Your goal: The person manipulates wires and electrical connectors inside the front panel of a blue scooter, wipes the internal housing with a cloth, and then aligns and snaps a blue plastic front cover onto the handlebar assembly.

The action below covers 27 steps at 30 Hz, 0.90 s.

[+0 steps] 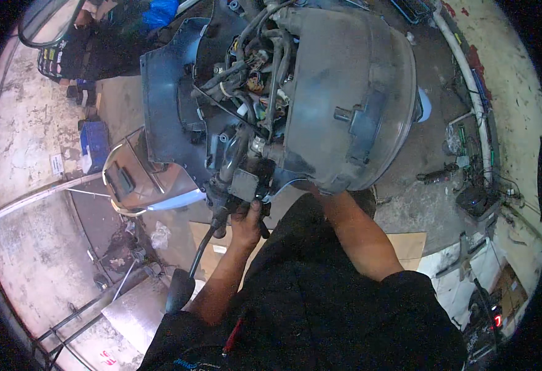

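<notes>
Head view, left forearm: comes up from the lower edge, sleeve ending near the elbow, angled up and slightly rightward to the handlebar.
Left hand [244, 226]: curled fairly closed around the handlebar control assembly [222, 195], thumb upright just below the square reservoir cap [244, 185]; some fingers are hidden behind the parts.
Mirror [181, 290]: hangs on its stem, down and left of that hand, beside the forearm.
Right forearm: bare, reaching up and leftward from the dark sleeve, wrist passing beneath the big grey housing [351, 93].
Right hand [320, 189]: mostly out of sight under the housing's lower edge; from here I cannot tell how open it is or whether it holds anything.
Handlebar control assembly, position: front of the person, left of the housing, below the exposed wiring [257, 80].
Left side panel [164, 93]: dark, left of the wiring.
Floor: cardboard [407, 244] lies under the right forearm.
</notes>
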Each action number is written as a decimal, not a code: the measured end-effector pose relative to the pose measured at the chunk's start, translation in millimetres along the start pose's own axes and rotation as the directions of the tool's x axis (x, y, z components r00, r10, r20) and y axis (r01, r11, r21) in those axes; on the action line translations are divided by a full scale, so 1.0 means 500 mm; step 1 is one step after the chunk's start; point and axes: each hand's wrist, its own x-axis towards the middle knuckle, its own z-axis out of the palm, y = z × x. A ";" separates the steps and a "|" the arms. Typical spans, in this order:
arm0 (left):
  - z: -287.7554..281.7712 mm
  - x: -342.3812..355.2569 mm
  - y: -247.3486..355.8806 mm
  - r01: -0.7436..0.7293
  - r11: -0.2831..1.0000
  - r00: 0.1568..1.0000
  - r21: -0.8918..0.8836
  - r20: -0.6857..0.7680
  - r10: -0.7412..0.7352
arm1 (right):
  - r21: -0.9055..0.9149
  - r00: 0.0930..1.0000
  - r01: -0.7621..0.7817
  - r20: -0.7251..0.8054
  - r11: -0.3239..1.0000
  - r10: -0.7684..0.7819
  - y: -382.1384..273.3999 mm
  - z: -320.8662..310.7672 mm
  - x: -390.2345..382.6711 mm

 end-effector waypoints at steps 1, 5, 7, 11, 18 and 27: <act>-0.004 0.000 -0.003 0.014 1.000 1.000 0.002 0.021 -0.014 | -0.028 1.000 -0.008 0.004 1.000 0.008 -0.003 0.004 -0.001; -0.016 0.007 -0.017 0.047 0.998 0.996 0.037 0.077 -0.050 | -0.135 0.998 -0.047 0.034 0.990 0.052 -0.009 0.024 0.004; -0.010 0.009 -0.021 0.012 1.000 0.999 0.003 0.044 -0.012 | -0.161 0.995 -0.067 0.061 0.985 0.078 -0.005 0.039 0.018; -0.019 0.009 -0.021 -0.024 0.995 0.999 0.098 0.043 0.020 | -0.190 0.989 -0.100 0.087 0.977 0.118 0.009 0.065 0.033; -0.021 0.008 -0.030 0.023 0.997 0.999 0.075 0.040 -0.026 | -0.252 0.988 -0.102 0.088 0.962 0.127 0.053 0.062 0.009; -0.021 0.012 -0.028 -0.034 0.996 0.998 0.085 0.052 0.029 | -0.247 0.982 -0.123 0.107 0.961 0.154 0.062 0.082 -0.003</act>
